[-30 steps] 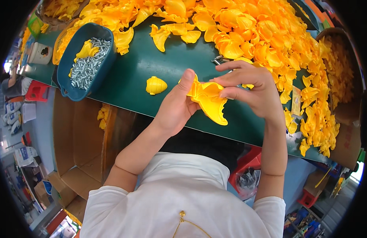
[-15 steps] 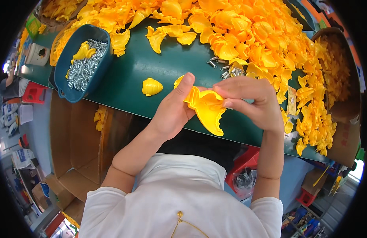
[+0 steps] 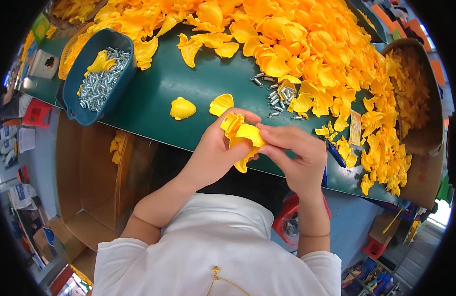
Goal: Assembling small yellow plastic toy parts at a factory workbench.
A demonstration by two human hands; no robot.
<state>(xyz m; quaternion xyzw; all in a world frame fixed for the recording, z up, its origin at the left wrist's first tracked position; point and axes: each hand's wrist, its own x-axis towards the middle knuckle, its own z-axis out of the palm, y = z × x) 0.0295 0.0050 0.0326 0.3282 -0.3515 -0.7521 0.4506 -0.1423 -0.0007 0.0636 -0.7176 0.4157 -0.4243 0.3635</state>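
My left hand [image 3: 212, 154] is closed round a yellow plastic shell part [image 3: 242, 159] with a ridged collar at its upper end. From the right, my right hand [image 3: 299, 153] pinches the edge of a curved yellow piece [image 3: 250, 133] lying against that part; whether the two are joined I cannot tell. Both hands are above the table's near edge. Just beyond them lie a rounded, ridged yellow piece [image 3: 182, 108] and a smooth yellow shell half [image 3: 221, 104]. Small metal springs [image 3: 282, 97] are scattered beyond my right hand.
A dark blue bin [image 3: 72, 93] of metal springs and yellow pieces stands at left on the green table [image 3: 154, 93]. Yellow shells [image 3: 307, 44] heap across the back and right. A cardboard box [image 3: 92, 167] opens below the table; a blue-handled tool [image 3: 335, 154] lies at right.
The yellow part has been turned in my hands, and my right hand has come in closer to my left. The shell half behind my left hand now shows fully.
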